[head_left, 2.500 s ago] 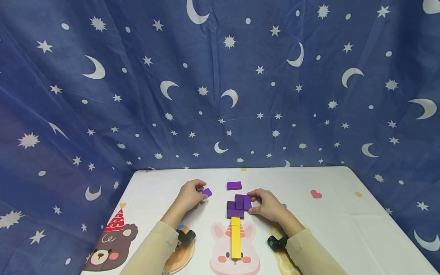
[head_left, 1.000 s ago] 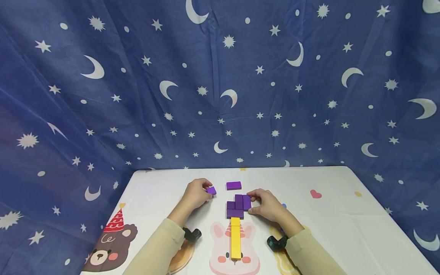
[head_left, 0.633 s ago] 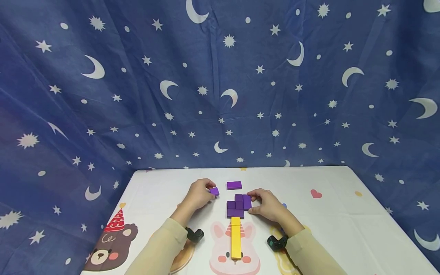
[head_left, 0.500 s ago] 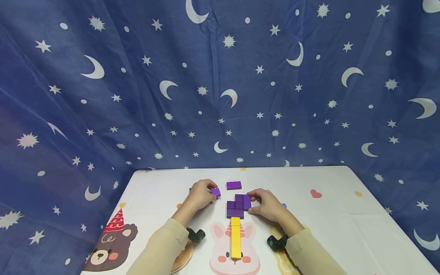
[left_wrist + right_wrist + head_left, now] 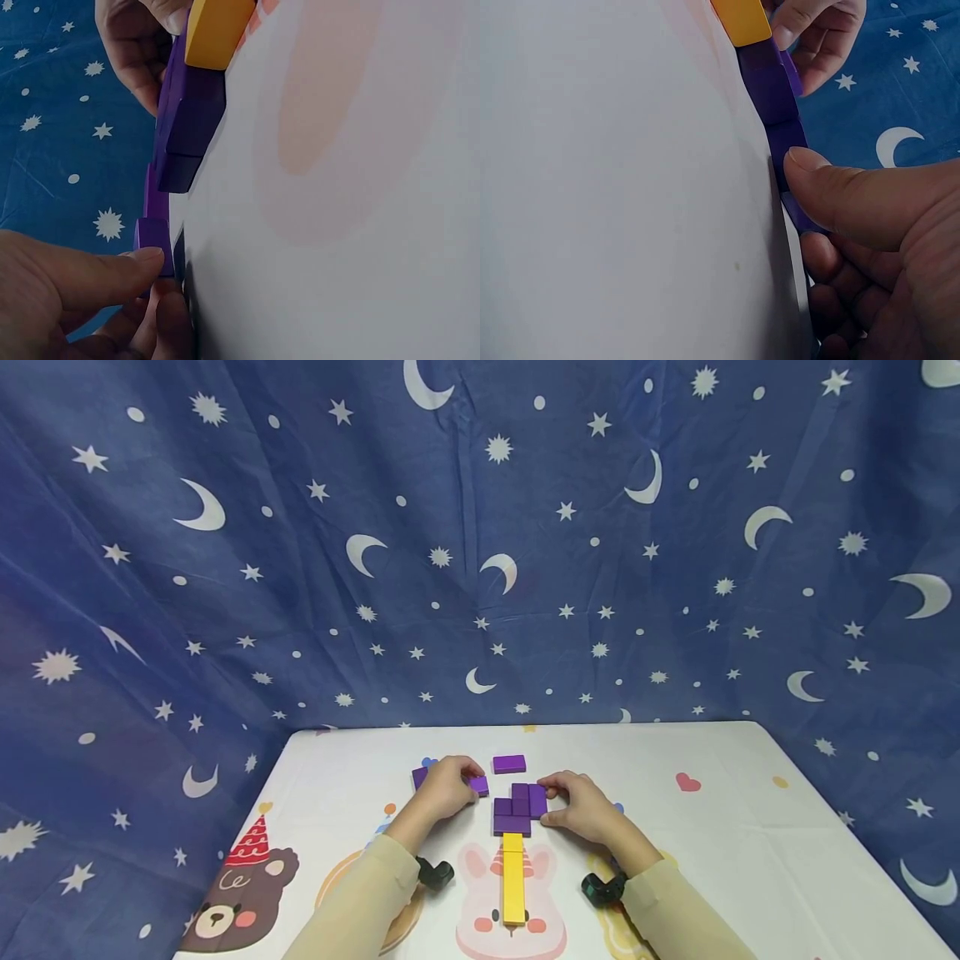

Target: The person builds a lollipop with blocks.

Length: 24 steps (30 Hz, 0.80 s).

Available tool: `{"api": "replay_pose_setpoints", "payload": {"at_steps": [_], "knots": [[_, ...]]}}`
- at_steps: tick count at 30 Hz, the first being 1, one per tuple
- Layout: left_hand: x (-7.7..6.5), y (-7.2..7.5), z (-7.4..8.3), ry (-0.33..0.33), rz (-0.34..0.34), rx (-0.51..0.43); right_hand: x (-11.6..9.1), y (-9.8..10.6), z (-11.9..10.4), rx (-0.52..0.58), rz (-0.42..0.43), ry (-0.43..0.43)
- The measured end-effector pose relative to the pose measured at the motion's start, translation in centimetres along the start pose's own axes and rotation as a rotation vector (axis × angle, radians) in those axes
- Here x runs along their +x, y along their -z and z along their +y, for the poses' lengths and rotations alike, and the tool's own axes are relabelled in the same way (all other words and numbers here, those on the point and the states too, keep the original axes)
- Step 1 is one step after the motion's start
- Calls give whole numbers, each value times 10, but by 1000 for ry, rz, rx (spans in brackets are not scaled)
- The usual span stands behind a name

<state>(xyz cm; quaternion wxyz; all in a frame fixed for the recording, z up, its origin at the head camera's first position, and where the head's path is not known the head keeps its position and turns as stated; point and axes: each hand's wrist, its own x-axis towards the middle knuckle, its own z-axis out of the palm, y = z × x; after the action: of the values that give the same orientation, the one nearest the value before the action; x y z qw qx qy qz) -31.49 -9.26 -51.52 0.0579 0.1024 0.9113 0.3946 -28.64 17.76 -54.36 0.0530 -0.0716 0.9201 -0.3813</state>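
My left hand [image 5: 444, 791] pinches a small purple block [image 5: 479, 787] between thumb and fingers, just left of a cluster of purple blocks [image 5: 512, 825]. In the left wrist view, the thumb lies against that block [image 5: 154, 234]. My right hand [image 5: 579, 812] holds the cluster's rightmost purple block [image 5: 537, 802], its thumb at the near end and its fingers at the far end. Yellow blocks [image 5: 513, 885] run in a line from the cluster toward me. The right wrist view shows the right thumb on the purple block [image 5: 783, 139].
Behind the cluster lies a lone purple block [image 5: 509, 764]. Another purple block [image 5: 420, 777] is partly hidden behind my left hand. The white table [image 5: 750, 860] carries cartoon prints, and a blue star-and-moon curtain [image 5: 480, 568] hangs at its far edge.
My left hand has moved right with its purple block, closer to the cluster, and uncovers another purple block behind it. My right hand stays in place.
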Motion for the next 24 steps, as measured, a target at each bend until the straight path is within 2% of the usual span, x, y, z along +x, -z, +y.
{"api": "replay_pose_setpoints", "payload": {"at_steps": [19, 24], "knots": [[5, -8, 3, -23, -57, -6, 0, -1, -1, 2, 2, -11], [6, -9, 1, -14, -44, -23, -1, 0, -1, -4, 6, -11]]}}
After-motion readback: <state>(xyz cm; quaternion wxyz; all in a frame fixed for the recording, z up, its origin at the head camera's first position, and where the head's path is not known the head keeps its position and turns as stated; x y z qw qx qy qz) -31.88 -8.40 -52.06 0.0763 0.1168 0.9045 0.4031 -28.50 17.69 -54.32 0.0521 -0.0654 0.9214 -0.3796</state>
